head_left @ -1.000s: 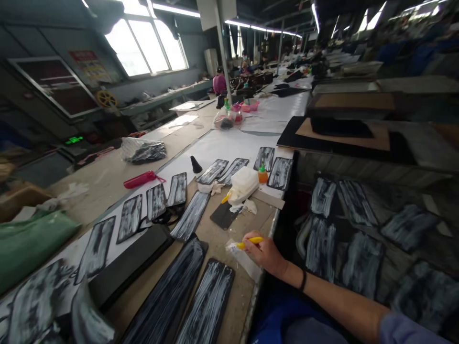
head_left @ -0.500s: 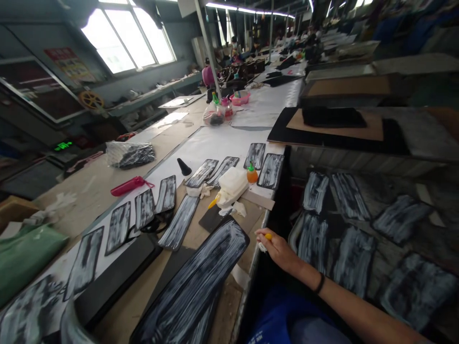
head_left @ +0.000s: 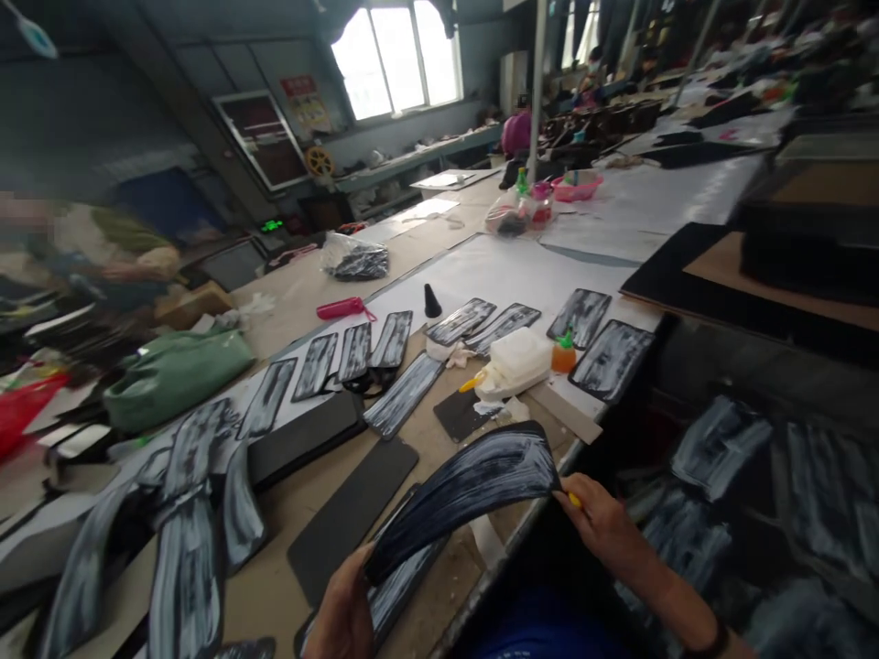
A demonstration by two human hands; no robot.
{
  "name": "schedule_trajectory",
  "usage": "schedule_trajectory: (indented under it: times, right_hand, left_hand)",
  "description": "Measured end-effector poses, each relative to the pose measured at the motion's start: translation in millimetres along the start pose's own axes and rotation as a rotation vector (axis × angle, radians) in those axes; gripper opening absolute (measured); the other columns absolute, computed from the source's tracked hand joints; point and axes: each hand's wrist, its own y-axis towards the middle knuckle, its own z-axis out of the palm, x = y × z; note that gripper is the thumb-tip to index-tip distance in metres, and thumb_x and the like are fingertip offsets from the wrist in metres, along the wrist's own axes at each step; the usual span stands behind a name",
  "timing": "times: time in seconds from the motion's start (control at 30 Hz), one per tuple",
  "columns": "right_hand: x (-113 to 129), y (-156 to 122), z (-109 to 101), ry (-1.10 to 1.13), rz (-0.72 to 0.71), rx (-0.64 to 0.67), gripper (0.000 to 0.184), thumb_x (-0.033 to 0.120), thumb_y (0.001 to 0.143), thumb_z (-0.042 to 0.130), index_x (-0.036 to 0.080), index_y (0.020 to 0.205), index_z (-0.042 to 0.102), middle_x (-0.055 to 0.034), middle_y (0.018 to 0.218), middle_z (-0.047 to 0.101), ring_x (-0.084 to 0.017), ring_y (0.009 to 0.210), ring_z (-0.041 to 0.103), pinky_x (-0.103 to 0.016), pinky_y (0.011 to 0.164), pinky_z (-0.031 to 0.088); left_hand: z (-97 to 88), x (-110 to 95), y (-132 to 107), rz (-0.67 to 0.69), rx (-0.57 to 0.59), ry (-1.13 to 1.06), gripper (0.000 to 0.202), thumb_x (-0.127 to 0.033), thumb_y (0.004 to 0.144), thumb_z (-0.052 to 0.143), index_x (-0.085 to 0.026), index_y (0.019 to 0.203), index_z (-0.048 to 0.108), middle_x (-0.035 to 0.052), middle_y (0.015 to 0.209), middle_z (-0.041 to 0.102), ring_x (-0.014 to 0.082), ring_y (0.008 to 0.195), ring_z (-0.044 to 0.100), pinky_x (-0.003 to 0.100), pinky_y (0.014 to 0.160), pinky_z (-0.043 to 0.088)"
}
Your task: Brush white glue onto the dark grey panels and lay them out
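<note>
A black panel (head_left: 467, 485), its top streaked with white glue, bows upward between my two hands above the table. My left hand (head_left: 343, 599) is closed on its near end. At the far right corner my right hand (head_left: 604, 526) pinches the panel's edge. That hand also keeps a yellow-handled tool (head_left: 575, 500) in its grip, probably a glue brush; its working end is hidden. Another streaked panel (head_left: 405, 586) lies underneath, and a plain dark panel (head_left: 350, 517) rests to the left. Beyond stand a white plastic bottle (head_left: 518, 359) lying on its side and a small orange bottle (head_left: 564, 355).
Several glue-streaked panels (head_left: 391, 403) are spread over the table, and more (head_left: 721, 444) lie on a lower surface at right. A black cone (head_left: 431, 300), a pink pouch (head_left: 340, 308) and a green bag (head_left: 179, 375) sit farther back. A person (head_left: 124, 247) is at the left.
My left hand has come into view holding the panel's near end. My right hand has moved onto its far corner, and the panel is now lifted and bent. The view has swung left.
</note>
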Motion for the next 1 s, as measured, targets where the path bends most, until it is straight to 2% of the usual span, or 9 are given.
schedule_trajectory:
  times: [0.1, 0.23, 0.33, 0.47, 0.6, 0.73, 0.87, 0.93, 1.0]
  right_hand:
    - [0, 5, 7, -0.024, -0.083, 0.015, 0.028, 0.041, 0.094, 0.039, 0.022, 0.083, 0.057, -0.0054, 0.077, 0.061, -0.020, 0.072, 0.060, -0.029, 0.067, 0.048]
    - [20, 23, 30, 0.036, -0.116, 0.133, 0.026, 0.041, 0.094, 0.038, 0.024, 0.082, 0.052, -0.0007, 0.066, 0.054, -0.016, 0.058, 0.055, -0.025, 0.057, 0.043]
    - [48, 48, 64, 0.031, -0.211, 0.188, 0.032, 0.044, 0.095, 0.033, 0.024, 0.075, 0.048, -0.0010, 0.063, 0.053, -0.016, 0.055, 0.053, -0.026, 0.055, 0.040]
    - [90, 81, 121, -0.115, -0.325, 0.287, 0.038, 0.044, 0.096, 0.025, 0.023, 0.073, 0.047, -0.0034, 0.062, 0.056, -0.018, 0.056, 0.055, -0.028, 0.054, 0.037]
    - [115, 103, 174, -0.325, -0.369, 0.469, 0.033, 0.035, 0.095, 0.025, 0.021, 0.076, 0.048, -0.0053, 0.066, 0.060, -0.019, 0.059, 0.058, -0.028, 0.052, 0.035]
    - [123, 110, 209, -0.498, -0.349, 0.567, 0.024, 0.030, 0.093, 0.033, 0.021, 0.077, 0.048, -0.0065, 0.067, 0.061, -0.020, 0.060, 0.061, -0.027, 0.051, 0.034]
    - [123, 106, 226, -0.571, -0.353, 0.594, 0.023, 0.029, 0.093, 0.033, 0.021, 0.076, 0.047, -0.0056, 0.066, 0.061, -0.021, 0.062, 0.062, -0.027, 0.051, 0.033]
    - [122, 103, 232, -0.570, -0.367, 0.618, 0.024, 0.029, 0.093, 0.033, 0.021, 0.075, 0.047, -0.0048, 0.066, 0.060, -0.020, 0.061, 0.062, -0.027, 0.050, 0.033]
    - [120, 102, 236, -0.562, -0.374, 0.635, 0.025, 0.031, 0.093, 0.033, 0.021, 0.075, 0.047, -0.0045, 0.066, 0.060, -0.020, 0.060, 0.061, -0.027, 0.051, 0.033]
  left_hand:
    - [-0.2, 15, -3, -0.026, -0.012, 0.006, 0.031, -0.044, 0.077, 0.048, -0.023, 0.089, 0.067, 0.0056, 0.087, 0.071, 0.0208, 0.079, 0.066, 0.032, 0.082, 0.051]
    - [-7.5, 41, 2, -0.236, -0.079, -0.017, 0.039, -0.049, 0.075, 0.048, -0.019, 0.092, 0.065, 0.0079, 0.086, 0.070, 0.0214, 0.078, 0.066, 0.033, 0.078, 0.052]
    - [-19.4, 67, 16, -0.364, -0.166, -0.054, 0.040, -0.049, 0.075, 0.047, -0.017, 0.093, 0.063, 0.0087, 0.090, 0.070, 0.0227, 0.086, 0.064, 0.034, 0.080, 0.051]
    - [-42.5, 115, 40, -0.480, -0.238, -0.059, 0.038, -0.042, 0.075, 0.046, -0.016, 0.098, 0.062, 0.0094, 0.100, 0.068, 0.0236, 0.098, 0.061, 0.035, 0.089, 0.046]
    - [-58.7, 166, 61, -0.538, -0.155, -0.066, 0.042, -0.033, 0.079, 0.044, -0.016, 0.115, 0.057, 0.0068, 0.091, 0.069, 0.0198, 0.088, 0.063, 0.031, 0.080, 0.048]
    - [-56.3, 206, 73, -0.563, -0.035, -0.018, 0.040, -0.025, 0.081, 0.043, -0.018, 0.118, 0.056, 0.0030, 0.074, 0.067, 0.0178, 0.073, 0.063, 0.031, 0.071, 0.048]
    - [-44.7, 228, 74, -0.525, 0.006, 0.006, 0.035, -0.021, 0.083, 0.041, -0.019, 0.113, 0.059, 0.0063, 0.089, 0.069, 0.0186, 0.084, 0.063, 0.032, 0.080, 0.047]
    - [-40.7, 234, 73, -0.483, 0.032, 0.007, 0.032, -0.020, 0.082, 0.041, -0.019, 0.108, 0.060, 0.0083, 0.099, 0.068, 0.0188, 0.091, 0.062, 0.032, 0.084, 0.047]
    - [-39.1, 237, 74, -0.455, 0.046, 0.015, 0.027, -0.018, 0.081, 0.042, -0.017, 0.100, 0.062, 0.0095, 0.099, 0.066, 0.0191, 0.093, 0.062, 0.033, 0.085, 0.047]
